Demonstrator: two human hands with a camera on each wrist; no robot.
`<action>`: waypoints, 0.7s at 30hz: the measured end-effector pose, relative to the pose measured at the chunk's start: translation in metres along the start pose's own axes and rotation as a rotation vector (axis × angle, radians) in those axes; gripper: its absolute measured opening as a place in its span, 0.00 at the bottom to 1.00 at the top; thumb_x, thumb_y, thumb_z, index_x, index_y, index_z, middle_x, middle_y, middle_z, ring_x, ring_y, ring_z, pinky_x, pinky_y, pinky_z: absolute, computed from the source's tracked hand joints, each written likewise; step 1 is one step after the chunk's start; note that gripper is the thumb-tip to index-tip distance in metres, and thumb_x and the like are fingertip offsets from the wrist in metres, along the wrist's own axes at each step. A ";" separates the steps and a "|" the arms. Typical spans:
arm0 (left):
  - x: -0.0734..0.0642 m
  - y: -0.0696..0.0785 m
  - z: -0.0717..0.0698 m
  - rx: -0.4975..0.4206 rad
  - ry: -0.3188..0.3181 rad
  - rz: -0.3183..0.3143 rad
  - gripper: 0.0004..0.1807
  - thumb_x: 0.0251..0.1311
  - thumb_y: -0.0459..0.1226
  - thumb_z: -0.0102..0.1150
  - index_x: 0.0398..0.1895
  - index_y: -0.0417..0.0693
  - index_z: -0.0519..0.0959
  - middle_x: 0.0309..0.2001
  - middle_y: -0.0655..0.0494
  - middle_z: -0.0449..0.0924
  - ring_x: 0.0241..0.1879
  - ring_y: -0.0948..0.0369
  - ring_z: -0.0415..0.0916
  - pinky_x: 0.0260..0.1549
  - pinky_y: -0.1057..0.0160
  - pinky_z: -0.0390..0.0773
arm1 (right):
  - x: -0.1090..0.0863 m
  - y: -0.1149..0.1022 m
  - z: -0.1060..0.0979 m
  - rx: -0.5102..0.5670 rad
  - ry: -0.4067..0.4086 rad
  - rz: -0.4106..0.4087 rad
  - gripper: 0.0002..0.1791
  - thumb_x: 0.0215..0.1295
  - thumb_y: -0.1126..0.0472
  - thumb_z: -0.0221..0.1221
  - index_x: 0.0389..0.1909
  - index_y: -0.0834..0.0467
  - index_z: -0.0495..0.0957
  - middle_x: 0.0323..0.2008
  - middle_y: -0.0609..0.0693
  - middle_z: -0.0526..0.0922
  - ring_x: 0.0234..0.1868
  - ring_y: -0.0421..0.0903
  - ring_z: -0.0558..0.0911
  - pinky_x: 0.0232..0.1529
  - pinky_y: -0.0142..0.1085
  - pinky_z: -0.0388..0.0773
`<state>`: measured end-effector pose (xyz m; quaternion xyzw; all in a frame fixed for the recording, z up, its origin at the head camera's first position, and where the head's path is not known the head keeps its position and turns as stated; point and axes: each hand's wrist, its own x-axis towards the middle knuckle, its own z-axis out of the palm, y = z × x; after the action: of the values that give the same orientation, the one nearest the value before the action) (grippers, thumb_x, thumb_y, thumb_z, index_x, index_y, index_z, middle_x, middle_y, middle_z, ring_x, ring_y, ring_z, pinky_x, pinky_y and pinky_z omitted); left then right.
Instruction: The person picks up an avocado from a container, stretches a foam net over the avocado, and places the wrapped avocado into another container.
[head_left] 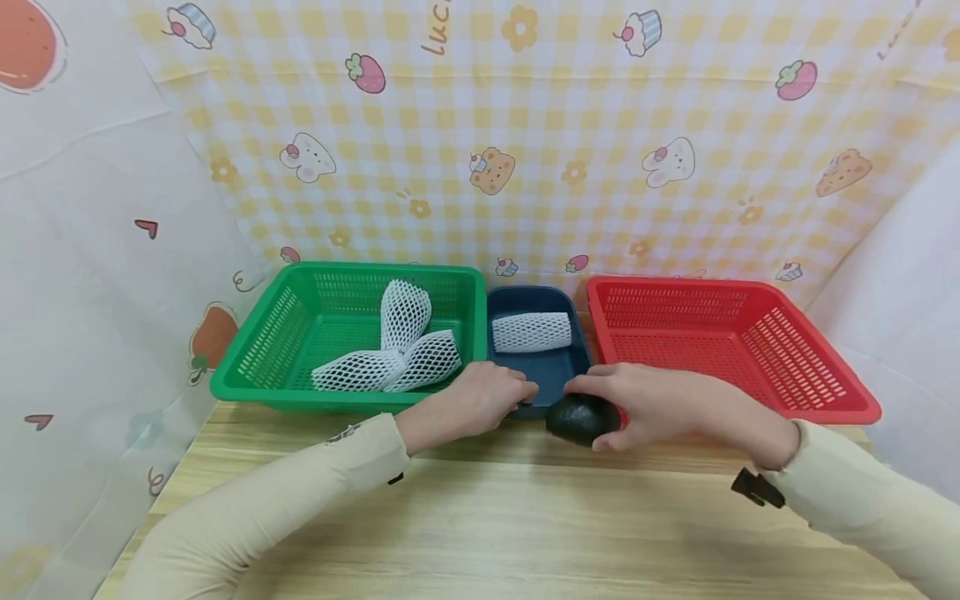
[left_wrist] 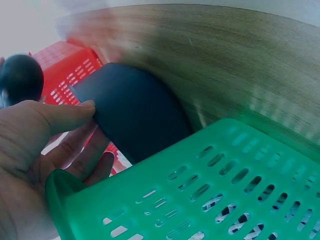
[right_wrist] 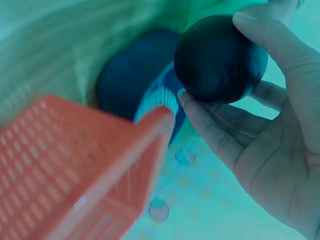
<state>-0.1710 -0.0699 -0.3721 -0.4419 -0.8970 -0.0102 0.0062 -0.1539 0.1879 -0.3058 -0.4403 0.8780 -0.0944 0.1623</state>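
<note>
My right hand [head_left: 648,402] grips a dark avocado [head_left: 579,419] just above the front edge of the small navy bin [head_left: 546,372]. The right wrist view shows the thumb on one side of the avocado [right_wrist: 220,57] and the fingers curled under the other. My left hand [head_left: 480,400] is at the bin's front rim; in the left wrist view its thumb [left_wrist: 72,116] lies outside the bin wall [left_wrist: 137,107] and the fingers reach over inside, pinching the rim. A white foam net sleeve [head_left: 532,332] lies at the back of the bin.
To the left stands a green basket [head_left: 348,333] with several white foam net sleeves [head_left: 406,312] in it. A red basket [head_left: 682,354] stands on the right. All three containers sit on a wooden table [head_left: 540,525], against a patterned cloth backdrop [head_left: 555,117].
</note>
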 end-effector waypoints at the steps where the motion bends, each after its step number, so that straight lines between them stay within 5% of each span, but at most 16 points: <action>1: 0.000 0.000 0.000 0.000 -0.001 0.001 0.06 0.68 0.36 0.65 0.44 0.54 0.84 0.36 0.59 0.83 0.28 0.63 0.78 0.24 0.69 0.75 | 0.001 -0.002 0.003 0.011 -0.012 -0.002 0.34 0.59 0.44 0.72 0.64 0.49 0.74 0.49 0.41 0.78 0.43 0.39 0.78 0.41 0.38 0.79; 21: -0.001 -0.002 0.000 0.023 -0.003 0.009 0.04 0.67 0.36 0.66 0.42 0.56 0.84 0.35 0.61 0.82 0.30 0.61 0.79 0.25 0.65 0.76 | 0.023 -0.008 0.055 0.011 -0.211 -0.065 0.34 0.57 0.49 0.75 0.62 0.55 0.76 0.46 0.43 0.79 0.40 0.35 0.77 0.41 0.34 0.77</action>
<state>-0.1723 -0.0717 -0.3722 -0.4460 -0.8950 0.0008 0.0100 -0.1407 0.1637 -0.3590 -0.4752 0.8408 -0.0574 0.2530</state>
